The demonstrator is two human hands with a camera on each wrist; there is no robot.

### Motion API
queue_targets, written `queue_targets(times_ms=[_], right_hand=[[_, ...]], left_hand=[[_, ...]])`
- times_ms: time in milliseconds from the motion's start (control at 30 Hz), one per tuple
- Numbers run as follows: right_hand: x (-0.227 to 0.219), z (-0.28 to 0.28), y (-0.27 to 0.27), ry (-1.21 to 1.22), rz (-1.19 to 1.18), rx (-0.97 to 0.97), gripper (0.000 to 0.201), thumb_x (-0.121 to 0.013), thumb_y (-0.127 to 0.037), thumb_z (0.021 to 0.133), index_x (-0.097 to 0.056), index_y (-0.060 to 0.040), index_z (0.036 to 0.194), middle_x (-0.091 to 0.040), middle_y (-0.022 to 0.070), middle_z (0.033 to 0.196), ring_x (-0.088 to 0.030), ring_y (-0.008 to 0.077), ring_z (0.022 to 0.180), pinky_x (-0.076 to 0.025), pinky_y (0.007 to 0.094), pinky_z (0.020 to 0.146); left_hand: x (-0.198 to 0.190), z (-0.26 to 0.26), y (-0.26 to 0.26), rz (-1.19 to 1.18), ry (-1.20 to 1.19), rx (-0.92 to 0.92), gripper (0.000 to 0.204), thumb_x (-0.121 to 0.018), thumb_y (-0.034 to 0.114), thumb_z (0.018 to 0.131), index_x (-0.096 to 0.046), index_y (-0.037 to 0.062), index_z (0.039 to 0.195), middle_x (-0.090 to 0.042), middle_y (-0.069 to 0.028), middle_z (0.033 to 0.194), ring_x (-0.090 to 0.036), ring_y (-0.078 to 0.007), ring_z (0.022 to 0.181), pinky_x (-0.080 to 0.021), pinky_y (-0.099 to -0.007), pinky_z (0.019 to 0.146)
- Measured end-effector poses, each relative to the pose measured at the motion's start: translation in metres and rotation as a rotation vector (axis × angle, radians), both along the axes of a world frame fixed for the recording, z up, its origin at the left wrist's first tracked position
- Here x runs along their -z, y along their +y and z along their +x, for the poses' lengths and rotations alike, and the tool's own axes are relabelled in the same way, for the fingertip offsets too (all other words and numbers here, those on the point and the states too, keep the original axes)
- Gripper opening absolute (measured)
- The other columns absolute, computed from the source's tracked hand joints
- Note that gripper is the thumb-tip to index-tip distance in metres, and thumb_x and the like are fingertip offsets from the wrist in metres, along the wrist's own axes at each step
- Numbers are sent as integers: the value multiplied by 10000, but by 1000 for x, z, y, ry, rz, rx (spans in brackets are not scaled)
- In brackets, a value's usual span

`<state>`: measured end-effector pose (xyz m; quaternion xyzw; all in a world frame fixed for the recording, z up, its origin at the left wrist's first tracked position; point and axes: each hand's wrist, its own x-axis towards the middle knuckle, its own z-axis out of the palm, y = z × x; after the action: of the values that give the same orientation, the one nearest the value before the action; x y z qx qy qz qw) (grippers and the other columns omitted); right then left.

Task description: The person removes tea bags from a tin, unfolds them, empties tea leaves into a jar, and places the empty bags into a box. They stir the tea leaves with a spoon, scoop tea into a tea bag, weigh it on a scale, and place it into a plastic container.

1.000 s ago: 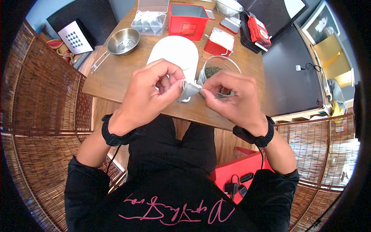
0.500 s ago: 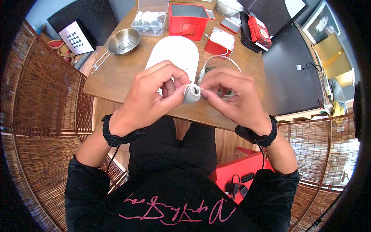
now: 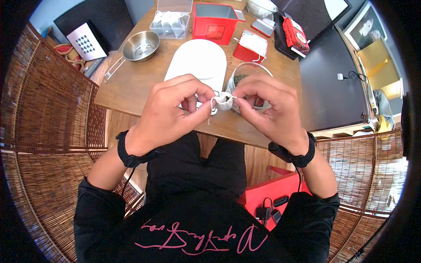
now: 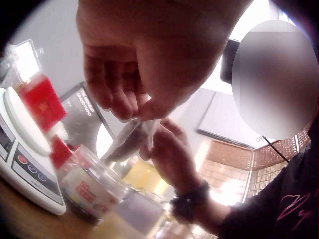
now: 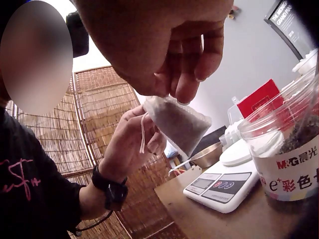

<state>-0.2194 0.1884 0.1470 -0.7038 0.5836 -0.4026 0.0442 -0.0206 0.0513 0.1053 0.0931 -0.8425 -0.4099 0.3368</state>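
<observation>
Between both hands, over the table's near edge, is a small white drawstring tea bag (image 3: 224, 102), its mouth bunched up with a small dark gap. My left hand (image 3: 173, 107) pinches it from the left between thumb and forefinger, a loop of string hanging by the fingertips. On the other side my right hand (image 3: 274, 105) pinches the string near the mouth. The bag's lower part (image 5: 180, 125) looks filled and dark in the right wrist view. Beneath the hands lie a white kitchen scale (image 3: 196, 59) and a clear jar (image 5: 294, 172) of dried leaves.
A steel bowl with a handle (image 3: 141, 45) stands at the left. Along the back are a clear box of white bags (image 3: 170, 25), an open red box (image 3: 214, 24) and a smaller red box with white bags (image 3: 251, 46). A black case (image 3: 285, 41) lies at right.
The bag's mouth has drawn together from a flatter shape into a bunched one. My right hand has moved slightly right, and a string loop now shows by the left fingertips.
</observation>
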Motion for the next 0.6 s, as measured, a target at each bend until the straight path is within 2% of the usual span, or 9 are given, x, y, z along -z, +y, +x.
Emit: queue_targets(times_ms=[67,300,600], right_hand=[[0,0,1,5,-8,4,118,-769,-14,813,-716,-26,917,-715,82,938,-647,131,622,-507,265,551],[4,-6,2,39,-6,66,90,-754,-36,820,-709,-35,897,-720,68,931,-624,126,572,-483,271,528],[5,-7,0,-17,40,39,106,-771,-57,814,-713,-28,898,-690,62,874,-613,110,566,-456,250,518]], left_hand=[[2,-2,-1,-50,86,-36,84,-754,10,833,-716,-1,907,-658,-51,781,-557,-85,549,-440,-240,517],[-5,4,-7,-40,48,-71,65,-748,8,847,-717,-8,902,-653,-48,765,-560,-71,559,-433,-235,521],[-9,6,-10,-46,46,-67,65,-746,9,853,-714,-10,906,-648,-48,769,-557,-71,566,-430,-230,527]])
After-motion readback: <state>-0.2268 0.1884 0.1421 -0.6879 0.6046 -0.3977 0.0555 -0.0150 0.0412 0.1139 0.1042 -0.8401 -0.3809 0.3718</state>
